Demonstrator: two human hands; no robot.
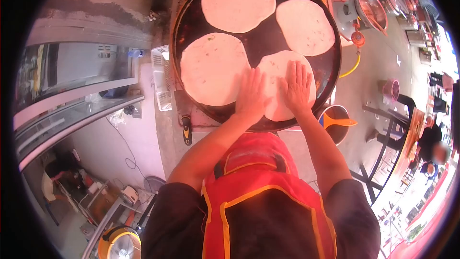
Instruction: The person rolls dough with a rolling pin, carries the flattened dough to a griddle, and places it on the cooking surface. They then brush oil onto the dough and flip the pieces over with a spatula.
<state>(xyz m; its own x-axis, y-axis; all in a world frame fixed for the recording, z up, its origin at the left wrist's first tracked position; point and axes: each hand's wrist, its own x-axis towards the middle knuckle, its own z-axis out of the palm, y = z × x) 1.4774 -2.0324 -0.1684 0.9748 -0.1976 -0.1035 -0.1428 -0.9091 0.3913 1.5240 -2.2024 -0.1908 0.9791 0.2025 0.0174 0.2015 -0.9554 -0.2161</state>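
Observation:
Several round, pale flatbreads lie on a large black round griddle [261, 43]. Both my hands are on the near right flatbread [275, 74]. My left hand [251, 96], slightly blurred, rests at its left edge with fingers stretched forward. Flat on its right part lies my right hand [298, 91], fingers extended and a little spread. The near left flatbread [213, 69] is just left of my left hand. Farther off are the back left flatbread [238, 4] and the back right flatbread [306, 26]. Neither hand grips anything.
A metal pot [341, 136] holding an orange-handled brush [340, 122] stands right of the griddle. At its left are a white plastic basket [162, 79] and a black-and-orange handled tool [186, 129]. A red regulator [358, 38] with a yellow hose [352, 71] sits right. People sit farther right.

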